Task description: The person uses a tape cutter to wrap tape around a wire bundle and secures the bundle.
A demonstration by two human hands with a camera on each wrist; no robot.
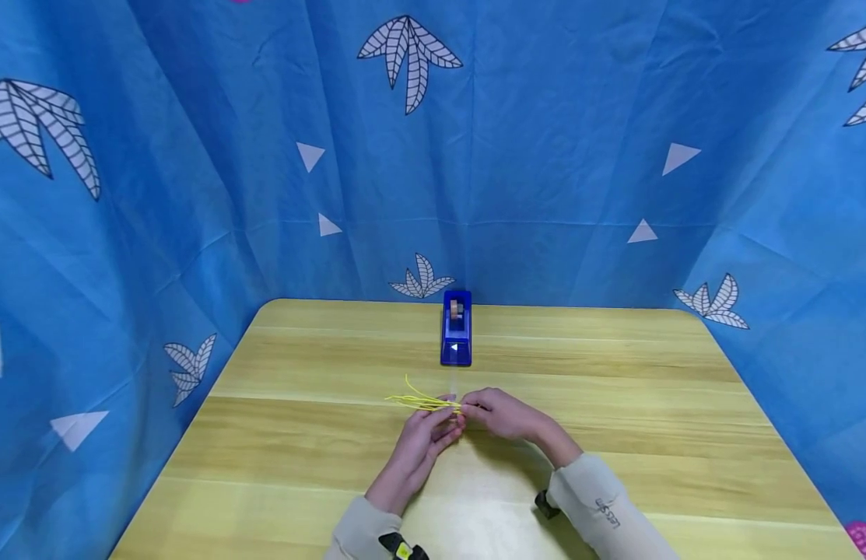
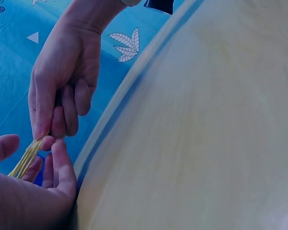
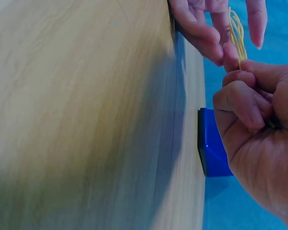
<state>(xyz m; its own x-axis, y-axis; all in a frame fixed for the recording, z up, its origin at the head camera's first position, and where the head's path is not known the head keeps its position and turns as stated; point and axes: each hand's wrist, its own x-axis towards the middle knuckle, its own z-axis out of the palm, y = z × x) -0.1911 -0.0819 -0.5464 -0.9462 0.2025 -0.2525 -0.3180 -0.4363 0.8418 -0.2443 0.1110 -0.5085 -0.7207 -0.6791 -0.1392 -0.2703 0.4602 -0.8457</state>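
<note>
A bundle of thin yellow strands (image 1: 422, 402) stretches across both hands in the head view, its loose ends fanning out to the left. My right hand (image 1: 506, 414) pinches the bundle between thumb and forefinger, other fingers curled, as the right wrist view shows at the right hand (image 3: 259, 110). Below the strands lies my left hand (image 1: 422, 447), its fingertips touching near the pinch. In the left wrist view the left hand (image 2: 33, 191) has its thumb apart from the strands (image 2: 26, 160). A faint clear strip of tape (image 1: 453, 381) runs between the dispenser and the hands.
A blue tape dispenser (image 1: 457, 354) stands at the table's back edge, just beyond the hands. The wood-grain table (image 1: 299, 467) has blue patterned cloth (image 1: 545, 155) hanging behind and at both sides.
</note>
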